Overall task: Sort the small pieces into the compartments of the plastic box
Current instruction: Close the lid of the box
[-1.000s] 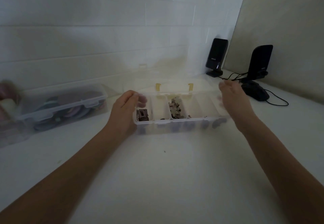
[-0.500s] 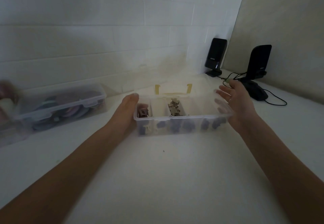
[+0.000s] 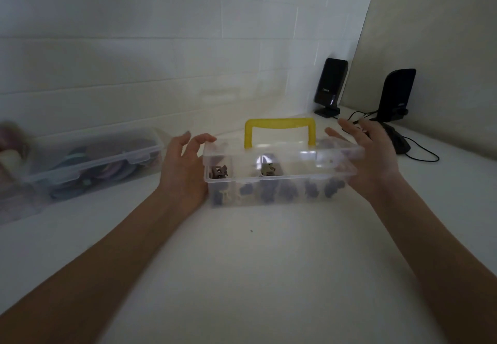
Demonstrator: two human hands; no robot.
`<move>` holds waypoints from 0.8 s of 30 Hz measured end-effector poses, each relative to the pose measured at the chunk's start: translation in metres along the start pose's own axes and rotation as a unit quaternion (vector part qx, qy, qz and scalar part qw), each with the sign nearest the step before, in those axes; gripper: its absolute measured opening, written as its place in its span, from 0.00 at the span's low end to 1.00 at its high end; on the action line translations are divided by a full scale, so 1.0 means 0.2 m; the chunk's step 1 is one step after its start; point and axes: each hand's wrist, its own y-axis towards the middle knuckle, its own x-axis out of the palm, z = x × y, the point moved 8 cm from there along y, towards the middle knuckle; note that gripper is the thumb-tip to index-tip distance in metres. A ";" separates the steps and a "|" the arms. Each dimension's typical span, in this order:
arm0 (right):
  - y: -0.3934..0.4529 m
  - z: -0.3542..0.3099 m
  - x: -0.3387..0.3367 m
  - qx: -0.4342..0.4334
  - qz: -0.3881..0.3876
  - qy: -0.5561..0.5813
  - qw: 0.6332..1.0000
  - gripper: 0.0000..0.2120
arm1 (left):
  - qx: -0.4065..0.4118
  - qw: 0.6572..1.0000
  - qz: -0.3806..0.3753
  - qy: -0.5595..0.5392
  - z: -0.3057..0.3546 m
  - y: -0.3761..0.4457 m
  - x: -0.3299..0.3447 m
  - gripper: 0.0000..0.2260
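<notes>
Head view: a clear plastic compartment box [image 3: 279, 179] sits on the white table [image 3: 255, 276], near the tiled back wall, with its transparent lid [image 3: 304, 152] lowered over the tray and a yellow plastic handle [image 3: 279, 128] standing up behind it. Through the lid, small brown pieces [image 3: 219, 172] lie in the leftmost upper compartment and small beige pieces [image 3: 267, 169] in a middle one; dark blurred pieces show through the front wall below.

The left hand [image 3: 183, 171] is beside the box's left end, fingers loosely curled and spread, fingertips at the lid's left corner, clasping nothing. The right hand [image 3: 373, 160] lies flat against the right end, fingers straight, not clenched.

To the left lies a closed clear storage case [image 3: 91, 163] holding coloured items. At the back right stand 2 black speakers [image 3: 330, 88], with a black mouse [image 3: 400, 142] and cable near the right hand.
</notes>
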 end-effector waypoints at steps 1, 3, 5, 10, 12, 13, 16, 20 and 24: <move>0.00 0.00 0.00 0.002 -0.007 -0.031 1.000 0.16 | -0.002 1.000 -0.009 0.010 0.00 -0.01 0.02 0.10; 0.01 0.00 0.01 -0.002 -0.034 -0.117 0.993 0.15 | -0.001 0.999 -0.019 0.032 0.00 -0.03 0.06 0.02; 0.02 0.01 0.01 0.002 -0.055 -0.189 0.980 0.17 | 0.002 0.997 -0.021 0.068 0.01 -0.03 0.06 0.10; 0.06 0.03 -0.01 -0.002 -0.102 -0.215 0.971 0.16 | 0.007 0.996 -0.020 0.085 0.01 -0.03 0.06 0.19; 0.06 0.03 0.00 -0.028 -0.120 -0.218 0.968 0.15 | 0.030 0.994 -0.017 0.102 0.02 -0.02 0.07 0.18; 0.05 0.02 0.00 -0.052 -0.118 -0.234 0.964 0.14 | 0.041 0.992 -0.015 0.116 0.02 -0.03 0.08 0.18; 0.02 -0.01 -0.02 -0.160 -0.019 -0.341 0.926 0.12 | 0.066 0.981 -0.011 0.182 0.03 -0.04 0.10 0.19; -0.10 -0.06 0.02 -0.325 0.079 -0.452 0.827 0.16 | 0.199 0.916 0.082 0.339 0.13 -0.12 0.10 0.15; -0.24 -0.05 0.16 -0.457 0.051 -0.651 0.604 0.21 | 0.428 0.596 0.015 0.679 0.18 -0.26 0.31 0.16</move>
